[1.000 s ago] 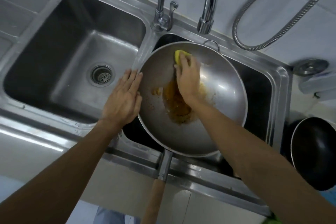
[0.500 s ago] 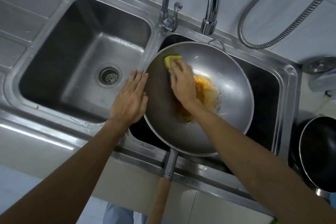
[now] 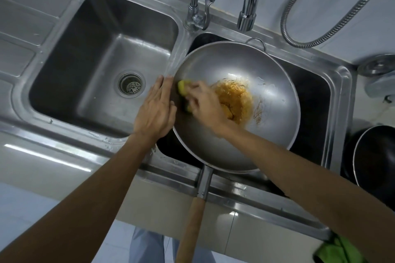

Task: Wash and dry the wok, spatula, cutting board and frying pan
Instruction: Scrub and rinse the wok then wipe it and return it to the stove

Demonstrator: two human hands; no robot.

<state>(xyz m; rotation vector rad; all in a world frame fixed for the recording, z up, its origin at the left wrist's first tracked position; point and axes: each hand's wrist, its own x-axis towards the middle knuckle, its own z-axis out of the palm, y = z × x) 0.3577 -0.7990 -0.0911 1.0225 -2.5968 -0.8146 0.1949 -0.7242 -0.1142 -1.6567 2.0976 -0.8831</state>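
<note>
A steel wok (image 3: 265, 70) with a wooden handle (image 3: 190, 228) rests tilted over the right sink basin, an orange greasy smear (image 3: 235, 100) at its bottom. My right hand (image 3: 205, 104) presses a yellow sponge (image 3: 182, 89) against the wok's left inner wall. My left hand (image 3: 156, 111) lies flat with fingers together against the wok's left rim, steadying it. A black frying pan (image 3: 376, 156) sits on the counter at the right edge, partly cut off. No spatula or cutting board is in view.
The left sink basin (image 3: 70, 66) with its drain strainer (image 3: 130, 85) holds nothing. Two taps (image 3: 248, 15) stand behind the wok, a metal hose (image 3: 320, 36) curves at the back right. A green cloth (image 3: 337, 250) lies at the bottom right. A metal lid (image 3: 378, 66) rests far right.
My right hand has swept the sponge from the wok's far rim round to its left wall, uncovering the orange smear. My left hand has stayed on the left rim.
</note>
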